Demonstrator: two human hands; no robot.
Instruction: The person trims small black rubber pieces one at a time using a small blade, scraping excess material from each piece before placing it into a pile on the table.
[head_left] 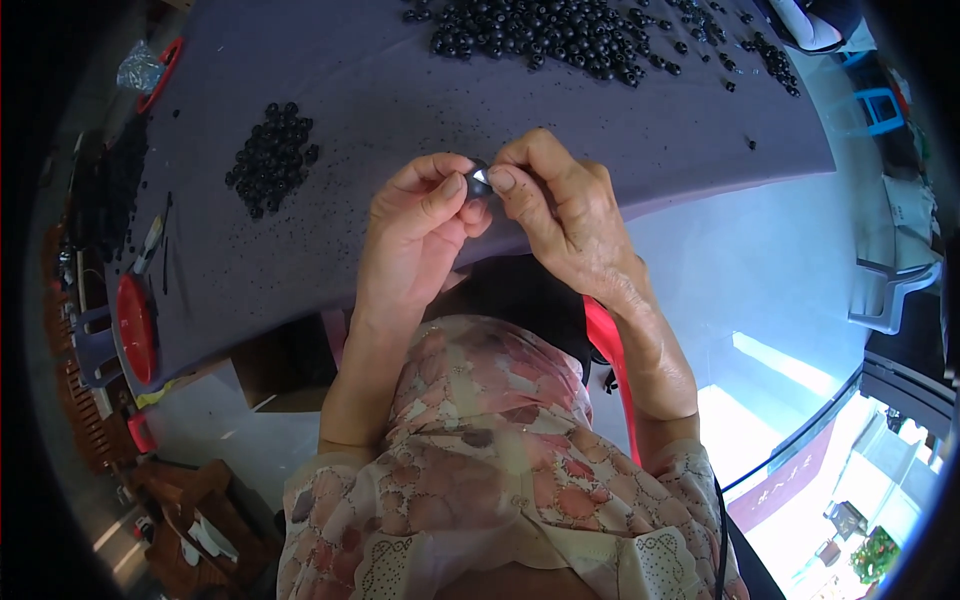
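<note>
Above the near edge of the cloth-covered table, my two hands meet around one small black rounded piece (476, 184) with a bright shine on its side. My left hand (425, 210) pinches it between thumb and fingers. From the other side, the thumb and bent forefinger of my right hand (560, 200) close at its edge; whether they hold some smaller bit there is hidden. A small pile of similar black pieces (270, 160) lies to the left on the table. Farther off spreads a much larger heap of black pieces (540, 35), some showing holes.
Dark crumbs dot the purple-grey tablecloth (340, 90). Along the left edge are a red dish (136, 328), a brush-like tool (150, 240) and a clear plastic bag (140, 68). A blue stool (878, 110) and a grey plastic chair (895, 295) stand on the right.
</note>
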